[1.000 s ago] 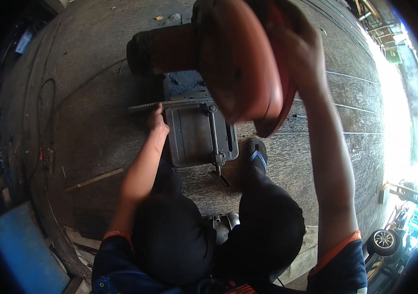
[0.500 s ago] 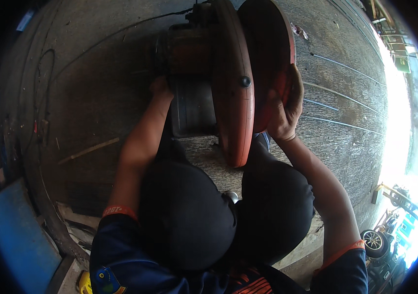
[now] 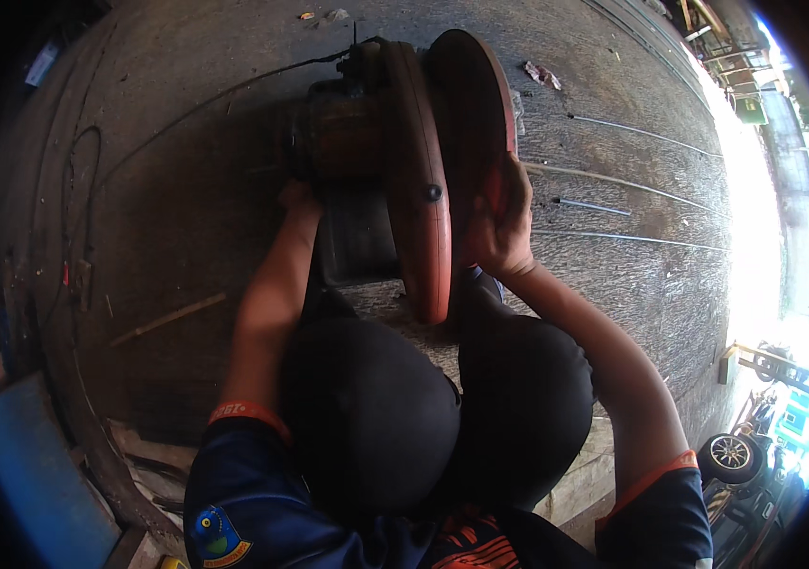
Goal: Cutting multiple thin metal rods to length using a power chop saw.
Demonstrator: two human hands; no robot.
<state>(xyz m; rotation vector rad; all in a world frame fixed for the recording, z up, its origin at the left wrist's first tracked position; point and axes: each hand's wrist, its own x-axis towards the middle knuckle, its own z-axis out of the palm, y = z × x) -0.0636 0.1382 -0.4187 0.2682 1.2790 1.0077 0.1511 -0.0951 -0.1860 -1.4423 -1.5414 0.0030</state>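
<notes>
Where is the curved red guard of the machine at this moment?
In the head view, the curved red guard is near the centre, between the cylindrical housing on its left and the round plate at the right hand.

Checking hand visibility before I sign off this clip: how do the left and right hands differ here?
The right hand grips the round reddish cover at its lower right, thumb and fingers showing; the left hand is just below the motor housing in the picture, fingers hidden, so its hold cannot be told. The right hand is better lit, the left darker in shadow. Both are bare.
</notes>
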